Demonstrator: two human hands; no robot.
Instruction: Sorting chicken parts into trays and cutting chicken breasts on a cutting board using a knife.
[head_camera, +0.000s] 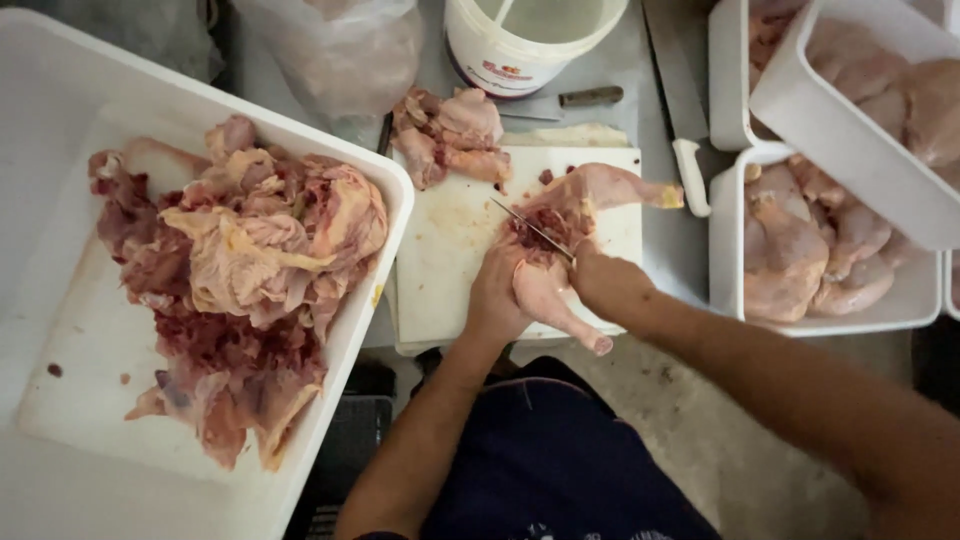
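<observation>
The right hand (603, 283) has its fingers curled tight around the handle of a thin knife (532, 229), whose blade runs toward ten o'clock into the opened body of a raw chicken (585, 205). The left hand (497, 292) lies just beside it at nine o'clock, fingers pressed together and flat against the carcass, steadying it; one leg sticks out below the hands toward five o'clock, another stretches toward two o'clock. The bird lies on a white cutting board (450, 250) stained with juice. At eleven o'clock from the hands, on the board's far edge, sits a small heap of chicken pieces (450, 135). Beyond that, at twelve o'clock, stands a white bucket (520, 45), with a second knife (570, 100) lying beside it and a clear plastic bag (345, 50) farther left. Well off at nine o'clock a large white tub (60, 150) holds a pile of skin and trimmings (240, 270). At three o'clock a white tray (725, 250) holds cleaned chickens, another tray (800, 90) tilted above it.
</observation>
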